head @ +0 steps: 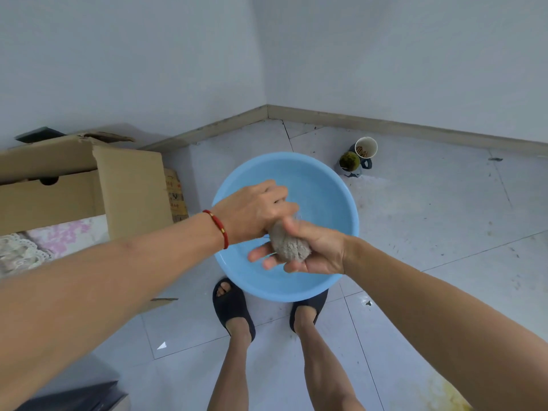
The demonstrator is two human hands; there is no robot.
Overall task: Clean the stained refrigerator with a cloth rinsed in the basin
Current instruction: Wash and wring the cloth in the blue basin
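A round light-blue basin stands on the tiled floor in front of my feet. Above its middle, both my hands hold a bunched grey cloth. My left hand, with a red cord on its wrist, grips the cloth's upper end from above. My right hand curls round the lower, thicker end from below, palm up. The cloth looks twisted between the two hands. The refrigerator is not in view.
A cardboard box stands at the left beside the basin, with patterned fabric below it. Two cups sit on the floor beyond the basin to its right. A dark object lies at the bottom left. My feet in dark slippers touch the basin's near edge.
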